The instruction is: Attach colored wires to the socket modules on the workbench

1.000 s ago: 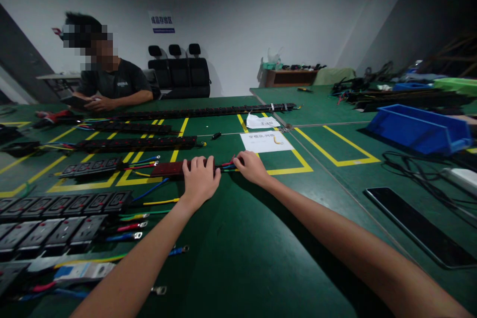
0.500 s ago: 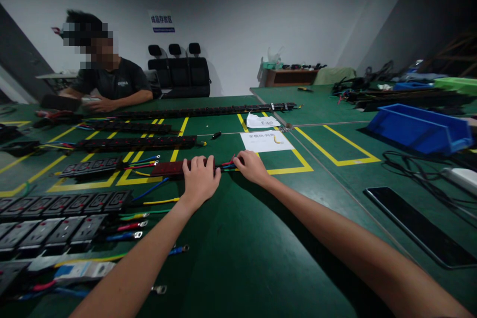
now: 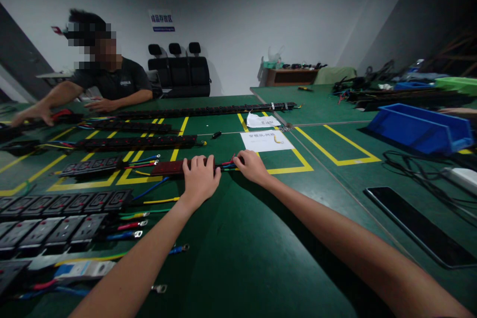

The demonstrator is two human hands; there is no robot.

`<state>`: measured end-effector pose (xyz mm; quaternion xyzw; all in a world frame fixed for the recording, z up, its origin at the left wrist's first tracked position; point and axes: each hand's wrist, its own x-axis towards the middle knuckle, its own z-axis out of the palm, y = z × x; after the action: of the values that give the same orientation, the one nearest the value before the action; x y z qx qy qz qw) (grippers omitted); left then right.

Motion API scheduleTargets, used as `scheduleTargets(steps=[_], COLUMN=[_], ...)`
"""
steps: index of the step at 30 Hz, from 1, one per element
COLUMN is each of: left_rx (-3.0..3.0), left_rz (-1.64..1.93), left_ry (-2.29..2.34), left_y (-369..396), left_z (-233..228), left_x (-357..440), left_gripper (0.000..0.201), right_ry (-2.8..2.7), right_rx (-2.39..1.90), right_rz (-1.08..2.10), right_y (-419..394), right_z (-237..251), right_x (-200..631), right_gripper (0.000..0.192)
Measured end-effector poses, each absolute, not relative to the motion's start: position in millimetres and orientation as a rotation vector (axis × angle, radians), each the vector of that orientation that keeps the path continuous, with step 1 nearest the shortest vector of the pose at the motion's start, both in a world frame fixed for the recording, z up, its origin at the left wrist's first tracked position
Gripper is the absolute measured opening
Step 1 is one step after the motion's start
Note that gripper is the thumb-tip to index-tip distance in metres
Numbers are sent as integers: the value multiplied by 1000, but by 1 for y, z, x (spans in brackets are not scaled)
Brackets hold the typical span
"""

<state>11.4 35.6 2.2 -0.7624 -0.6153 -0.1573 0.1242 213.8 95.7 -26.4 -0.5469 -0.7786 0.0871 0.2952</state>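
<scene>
My left hand (image 3: 201, 177) lies over the right end of a dark red strip (image 3: 167, 168), its fingers curled over the far side and the thumb on the near side. Colored wires (image 3: 225, 165) come out of that end. My right hand (image 3: 252, 166) pinches these wires between thumb and fingers, just right of my left hand. My fingers partly hide the strip and the wire ends. To the left, a black socket module (image 3: 91, 167) trails wires with ring terminals. A white paper label (image 3: 267, 141) lies beyond my right hand.
Several socket strips (image 3: 63, 204) with loose wires fill the left side. A phone (image 3: 419, 226), black cables (image 3: 421, 184) and a blue bin (image 3: 419, 129) are at right. Across the green table (image 3: 238, 258) sits a co-worker (image 3: 119, 79), one arm stretched out.
The co-worker has stretched one arm out to the left over the parts on the table. A blurred, skin-toned shape now shows behind the blue bin. My hands hold the same place.
</scene>
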Motion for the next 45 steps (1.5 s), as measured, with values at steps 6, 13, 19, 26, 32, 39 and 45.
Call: scheduleTargets(steps=[6, 13, 19, 26, 32, 39, 45], left_rx=[-2220, -2226, -2259, -2276, -2223, -2243, -2259], left_rz=[-461, -454, -448, -443, -460, -461, -437], left_ry=[-1769, -1786, -1814, -1816, -1794, -1799, -1807], left_y=[36, 36, 36, 35, 36, 36, 36], left_z=[0, 2, 5, 6, 2, 2, 5], left_x=[11, 11, 12, 10, 11, 11, 11], left_gripper=[51, 51, 52, 53, 52, 52, 53], right_ry=[-2064, -2067, -2072, -2069, -2072, -2071, -2075], right_rx=[-1444, -1437, -1439, -1441, -1440, -1437, -1432], right_rz=[222, 229, 211, 205, 198, 202, 204], right_y=[95, 95, 95, 95, 96, 96, 95], right_z=[-26, -26, -26, -26, -27, -27, -26], right_x=[213, 214, 214, 214, 214, 214, 214], right_gripper=[27, 28, 28, 28, 28, 28, 28])
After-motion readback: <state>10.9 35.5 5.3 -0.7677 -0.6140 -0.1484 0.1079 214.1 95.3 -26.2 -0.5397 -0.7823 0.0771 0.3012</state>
